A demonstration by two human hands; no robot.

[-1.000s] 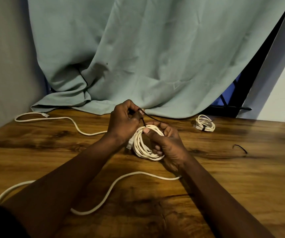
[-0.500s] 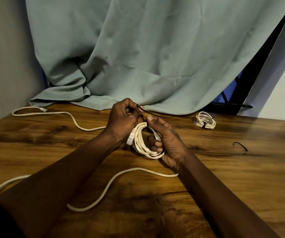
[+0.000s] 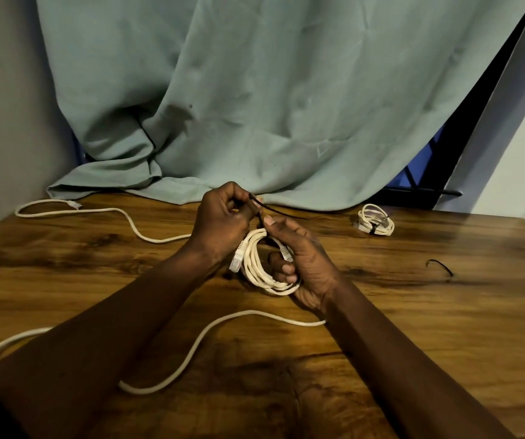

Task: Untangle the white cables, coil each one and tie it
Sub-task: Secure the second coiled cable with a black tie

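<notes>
My right hand (image 3: 302,264) grips a coiled white cable (image 3: 256,270) held upright just above the wooden table (image 3: 413,327); two clear plugs hang at the coil's top and left. My left hand (image 3: 220,220) pinches a thin black tie (image 3: 266,208) that runs from its fingertips over the top of the coil. A second white cable, coiled and bound with a black tie (image 3: 375,224), lies at the back right. A long loose white cable (image 3: 175,369) snakes across the table under my arms and out to the far left (image 3: 74,210).
Another black tie (image 3: 441,267) lies loose on the table at the right. A pale green cloth (image 3: 255,106) hangs behind and spills onto the table's back edge. A grey wall bounds the left side.
Both hands have lifted the coil slightly and turned it more upright. My left hand still pinches the black tie at the coil's top.
</notes>
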